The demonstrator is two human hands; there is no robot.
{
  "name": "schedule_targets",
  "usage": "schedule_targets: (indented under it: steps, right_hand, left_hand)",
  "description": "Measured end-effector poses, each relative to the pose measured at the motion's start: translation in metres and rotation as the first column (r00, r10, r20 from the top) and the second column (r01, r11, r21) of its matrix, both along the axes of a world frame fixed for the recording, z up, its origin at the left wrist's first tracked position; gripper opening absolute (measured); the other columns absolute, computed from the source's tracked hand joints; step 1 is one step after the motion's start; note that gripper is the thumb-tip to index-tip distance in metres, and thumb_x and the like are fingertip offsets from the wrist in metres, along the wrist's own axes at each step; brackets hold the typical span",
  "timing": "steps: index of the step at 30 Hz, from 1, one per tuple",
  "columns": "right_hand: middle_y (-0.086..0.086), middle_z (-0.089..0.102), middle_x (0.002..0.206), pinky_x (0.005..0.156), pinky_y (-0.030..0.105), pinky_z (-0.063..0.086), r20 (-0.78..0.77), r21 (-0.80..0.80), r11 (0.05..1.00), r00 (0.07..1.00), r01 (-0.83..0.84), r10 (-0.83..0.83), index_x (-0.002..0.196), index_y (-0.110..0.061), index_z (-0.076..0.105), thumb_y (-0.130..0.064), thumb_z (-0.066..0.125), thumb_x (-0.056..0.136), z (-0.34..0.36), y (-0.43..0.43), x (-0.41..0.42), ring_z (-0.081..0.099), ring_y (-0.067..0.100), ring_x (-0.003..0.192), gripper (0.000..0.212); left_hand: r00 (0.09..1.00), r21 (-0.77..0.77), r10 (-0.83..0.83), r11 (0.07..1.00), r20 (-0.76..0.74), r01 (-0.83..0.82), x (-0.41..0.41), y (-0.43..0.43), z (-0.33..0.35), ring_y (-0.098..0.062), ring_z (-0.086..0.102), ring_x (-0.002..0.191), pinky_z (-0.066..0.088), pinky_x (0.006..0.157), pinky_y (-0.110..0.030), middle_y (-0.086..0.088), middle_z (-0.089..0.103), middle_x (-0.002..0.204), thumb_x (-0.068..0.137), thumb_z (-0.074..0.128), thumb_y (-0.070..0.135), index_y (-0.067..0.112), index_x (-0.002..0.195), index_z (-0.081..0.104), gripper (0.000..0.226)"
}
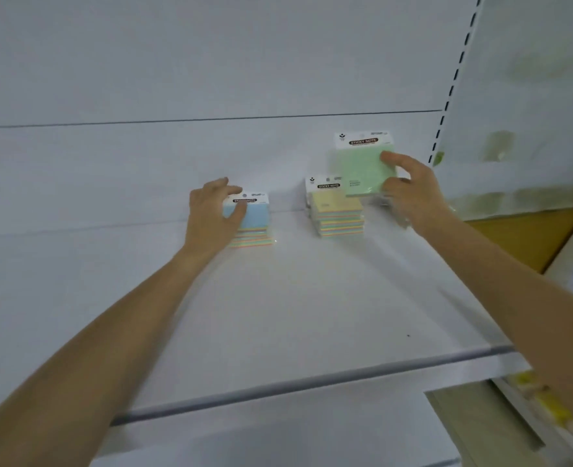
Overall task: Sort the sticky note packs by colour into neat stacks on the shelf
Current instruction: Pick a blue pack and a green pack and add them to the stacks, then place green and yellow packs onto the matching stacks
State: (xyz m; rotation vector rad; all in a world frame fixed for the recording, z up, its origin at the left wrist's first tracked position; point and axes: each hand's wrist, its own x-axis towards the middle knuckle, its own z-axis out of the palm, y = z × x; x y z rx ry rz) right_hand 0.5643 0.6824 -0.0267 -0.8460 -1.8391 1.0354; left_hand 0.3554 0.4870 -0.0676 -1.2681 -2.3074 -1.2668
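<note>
Right hand fingers grip a green pack labelled "STICKY NOTE", lifted right of the yellow-topped stack. Left hand fingers clasp the blue-topped stack leftward. Shelf front lies bare.

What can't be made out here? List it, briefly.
Head view only:
- Left part of the blue-topped stack: covered by the left hand.
- Anything behind the green pack: hidden by that pack and the right hand.
- Small print on the pack headers: too small and blurred.
- Items at the lower right: cut off by the frame edge, blurred.
</note>
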Motion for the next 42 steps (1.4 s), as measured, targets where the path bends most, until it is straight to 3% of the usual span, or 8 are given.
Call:
schedule_targets:
  steps: [4, 7, 10, 13, 18, 26, 36, 42]
  right_hand:
    - [0.007, 0.050, 0.133, 0.044, 0.002, 0.037, 0.045, 0.029, 0.993, 0.992, 0.114, -0.116, 0.131, -0.015, 0.049, 0.000, 0.039, 0.088, -0.003, 0.047, 0.030, 0.048, 0.012, 0.069, 0.046]
    - [0.010, 0.050, 0.136, 0.068, 0.012, 0.042, 0.099, 0.022, 0.987, 0.982, 0.159, -0.161, 0.131, -0.014, 0.049, -0.004, 0.039, 0.090, -0.010, 0.071, 0.050, 0.053, 0.020, 0.092, 0.043]
    - [0.010, 0.048, 0.139, 0.095, 0.025, 0.039, 0.162, 0.035, 0.985, 0.971, 0.171, -0.175, 0.130, -0.011, 0.050, -0.006, 0.042, 0.090, -0.018, 0.080, 0.062, 0.052, 0.025, 0.116, 0.041]
    - [0.015, 0.049, 0.136, 0.100, 0.028, 0.036, 0.190, 0.127, 0.981, 0.967, 0.149, -0.172, 0.128, -0.002, 0.050, -0.006, 0.043, 0.090, -0.030, 0.081, 0.066, 0.048, 0.030, 0.122, 0.039]
    - [0.015, 0.054, 0.132, 0.096, 0.030, 0.032, 0.262, 0.294, 0.946, 0.941, 0.135, -0.215, 0.126, -0.004, 0.053, -0.007, 0.039, 0.090, -0.044, 0.089, 0.067, 0.045, 0.035, 0.117, 0.038]
    - [0.007, 0.055, 0.130, 0.102, 0.039, 0.035, 0.346, 0.292, 0.955, 0.924, 0.058, -0.162, 0.122, -0.013, 0.055, -0.029, 0.041, 0.092, -0.051, 0.093, 0.065, 0.038, 0.031, 0.120, 0.036]
    - [0.008, 0.033, 0.148, 0.114, 0.042, 0.021, 0.338, 0.434, 0.901, 0.923, 0.019, -0.183, 0.130, -0.016, 0.048, -0.036, 0.046, 0.091, -0.048, 0.080, 0.065, 0.022, 0.030, 0.136, 0.043]
    - [0.014, 0.056, 0.130, 0.099, 0.043, 0.038, 0.347, 0.671, 0.708, 0.937, -0.220, -0.038, 0.116, -0.010, 0.061, -0.039, 0.042, 0.086, -0.034, 0.034, 0.042, 0.049, 0.038, 0.118, 0.047]
  left_hand:
    - [0.978, -0.095, -0.148, 0.986, -0.147, 0.135, 0.049, 0.027, 0.008, -0.028, 0.052, 0.107, 0.031, 0.086, -0.016, -0.007, 0.065, 0.111, 0.082, 0.042, 0.032, 0.009, 0.106, 0.064, 0.039]
    - [0.933, -0.257, -0.332, 0.922, -0.143, 0.289, 0.099, 0.053, 0.005, -0.021, 0.058, 0.100, 0.044, 0.089, -0.032, -0.003, 0.067, 0.107, 0.083, 0.043, 0.032, 0.013, 0.107, 0.064, 0.037]
    - [0.887, -0.457, -0.449, 0.815, -0.110, 0.356, 0.137, 0.077, -0.001, -0.015, 0.053, 0.115, 0.039, 0.098, -0.028, 0.003, 0.062, 0.122, 0.090, 0.048, 0.033, 0.019, 0.117, 0.061, 0.033]
    - [0.868, -0.565, -0.491, 0.738, -0.075, 0.369, 0.157, 0.093, -0.010, -0.013, 0.041, 0.129, 0.029, 0.105, -0.023, 0.004, 0.053, 0.136, 0.091, 0.050, 0.033, 0.022, 0.126, 0.055, 0.036]
    - [0.894, -0.595, -0.446, 0.733, -0.055, 0.329, 0.160, 0.097, -0.021, -0.011, 0.035, 0.135, 0.024, 0.109, -0.023, 0.006, 0.044, 0.145, 0.092, 0.047, 0.040, 0.026, 0.131, 0.050, 0.041]
    - [0.924, -0.582, -0.381, 0.756, -0.021, 0.298, 0.158, 0.096, -0.026, -0.010, 0.033, 0.136, 0.027, 0.114, -0.029, 0.011, 0.041, 0.145, 0.066, 0.023, 0.072, 0.034, 0.131, 0.047, 0.079]
    - [0.938, -0.614, -0.332, 0.762, -0.097, 0.206, 0.166, 0.090, -0.021, -0.012, 0.034, 0.137, 0.026, 0.112, -0.027, 0.007, 0.039, 0.149, 0.092, 0.043, 0.045, 0.026, 0.136, 0.043, 0.048]
    - [0.944, -0.563, -0.261, 0.819, -0.199, 0.108, 0.151, 0.069, -0.004, -0.016, 0.042, 0.131, 0.035, 0.104, -0.028, 0.006, 0.050, 0.140, 0.094, 0.041, 0.039, 0.024, 0.131, 0.049, 0.041]
